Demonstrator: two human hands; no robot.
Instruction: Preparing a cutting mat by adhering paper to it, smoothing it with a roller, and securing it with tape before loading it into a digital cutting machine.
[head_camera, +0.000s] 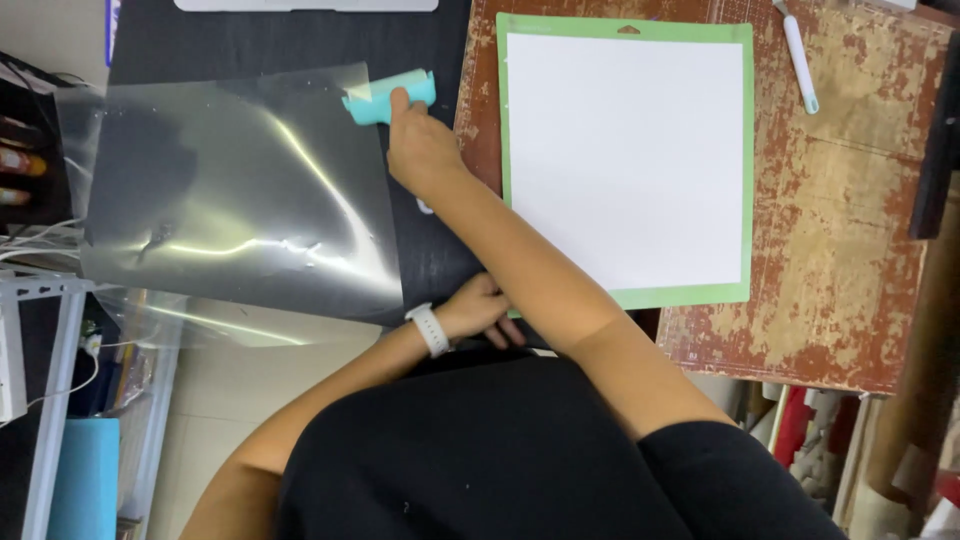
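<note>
Teal scraper (390, 97) sits under your right hand (422, 155): grip is closed around its lower edge, index finger laid flat along the top, pressing the blade down onto the top right corner of the clear plastic sheet (240, 195). That finger on top reads as a way to put weight on the edge and keep it flat against the film.

Your right forearm crosses over the left. Left hand (480, 310), white wristband (430, 329) on it, rests at the near edge of the counter (430, 250), just below the sheet's lower right corner. Its fingers are curled and partly hidden under your right arm, so I cannot tell if that grip pinches anything; looks more like a brace than a hold.

The sheet lies on the dark part of the counter, glossy, with wrinkles and glare bands, and its left and near edges hang past the counter edge. Dark backing probably makes the film easier to see.

Just right of your hands: a green cutting mat (626, 297) carrying a white square sheet (625, 160), lying flat on a worn red-brown board (850, 250), apart from the film. A white pen-shaped tool with a teal tip (800, 55) lies on that board near the far right corner, well out of reach of the scraper. Grey metal rack (50, 300) with cables stands at far left.
</note>
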